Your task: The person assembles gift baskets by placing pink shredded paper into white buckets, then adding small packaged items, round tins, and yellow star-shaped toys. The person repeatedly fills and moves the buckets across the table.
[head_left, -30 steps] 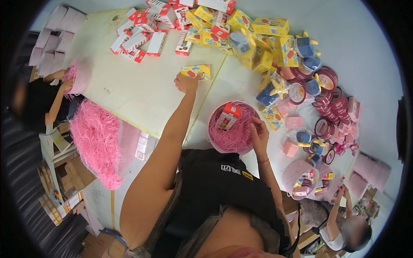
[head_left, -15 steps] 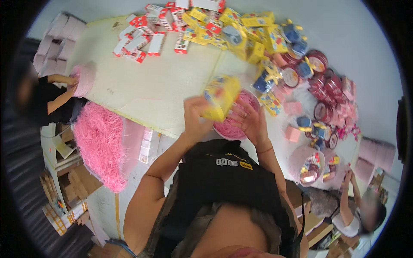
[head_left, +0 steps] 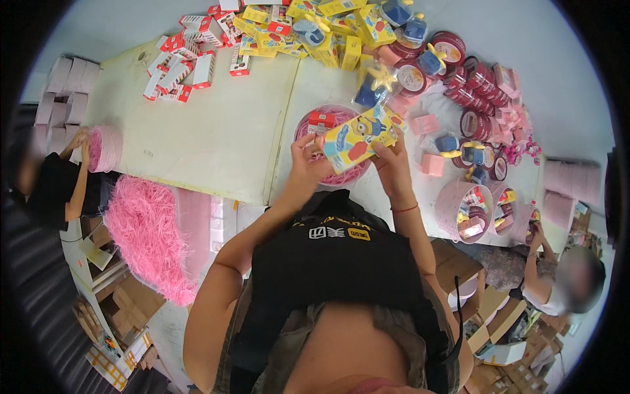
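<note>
**Both my hands on the yellow packet above the pink bowl**

I hold a yellow cartoon packet (head_left: 357,136) between both hands, tilted, just above the round pink bowl (head_left: 308,125) that sits on the pale table (head_left: 216,138). My left hand (head_left: 308,161) clamps the packet's lower left end, fingers curled over it; my right hand (head_left: 392,157) pinches its right end, with a thin red band on that wrist. Inside the bowl lie pink paper shreds and a small red box (head_left: 321,119), just left of the packet. Beyond the bowl, yellow boxes (head_left: 328,33) and red-and-white cartons (head_left: 184,62) are heaped. Right of the bowl stand round pink tins (head_left: 479,85). Far left of the bowl, another person's hands (head_left: 82,141) hold a similar pink bowl.
</note>
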`<state>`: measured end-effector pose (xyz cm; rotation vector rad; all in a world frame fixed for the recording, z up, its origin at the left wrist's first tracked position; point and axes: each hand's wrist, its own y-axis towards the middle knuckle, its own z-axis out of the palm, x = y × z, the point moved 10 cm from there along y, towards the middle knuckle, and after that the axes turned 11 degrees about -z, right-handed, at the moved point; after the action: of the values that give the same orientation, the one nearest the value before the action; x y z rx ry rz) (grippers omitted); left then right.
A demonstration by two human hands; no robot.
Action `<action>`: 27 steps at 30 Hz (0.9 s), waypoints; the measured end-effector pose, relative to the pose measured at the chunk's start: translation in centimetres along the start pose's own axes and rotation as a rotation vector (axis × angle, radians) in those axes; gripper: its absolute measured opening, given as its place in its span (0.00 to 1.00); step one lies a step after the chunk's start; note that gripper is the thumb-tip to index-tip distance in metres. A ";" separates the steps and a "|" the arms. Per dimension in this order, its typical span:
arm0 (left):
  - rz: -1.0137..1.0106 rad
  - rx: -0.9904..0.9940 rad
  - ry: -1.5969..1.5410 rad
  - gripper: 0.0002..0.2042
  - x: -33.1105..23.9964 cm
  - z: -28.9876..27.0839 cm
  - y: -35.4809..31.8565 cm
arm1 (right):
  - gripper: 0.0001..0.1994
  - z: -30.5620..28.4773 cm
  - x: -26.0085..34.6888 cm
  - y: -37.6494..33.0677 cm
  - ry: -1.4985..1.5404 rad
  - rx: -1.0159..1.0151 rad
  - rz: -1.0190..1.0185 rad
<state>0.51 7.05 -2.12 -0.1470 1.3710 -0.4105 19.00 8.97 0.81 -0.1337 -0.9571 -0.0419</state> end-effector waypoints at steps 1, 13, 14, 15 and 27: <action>0.010 -0.058 -0.092 0.36 0.0 0.0 0.0 | 0.32 0.0 -1.0 -0.8 -0.059 -0.003 0.017; 0.000 0.193 0.326 0.30 -1.5 1.5 4.0 | 0.42 4.5 0.6 -1.3 -1.159 0.476 -0.538; 0.001 0.231 0.326 0.30 -1.0 1.5 4.4 | 0.40 3.1 -0.3 -0.7 -1.142 0.433 -0.528; 0.003 0.267 0.323 0.30 -0.2 1.5 5.0 | 0.39 1.5 -1.5 -0.1 -1.126 0.394 -0.519; 0.448 -0.127 1.027 0.23 3.5 -0.8 9.7 | 0.40 -2.6 -10.7 5.2 -1.457 0.634 -0.355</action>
<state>2.16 14.76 -8.77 0.3149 2.3711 0.0149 15.47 13.57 -9.93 0.6986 -2.3820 0.0470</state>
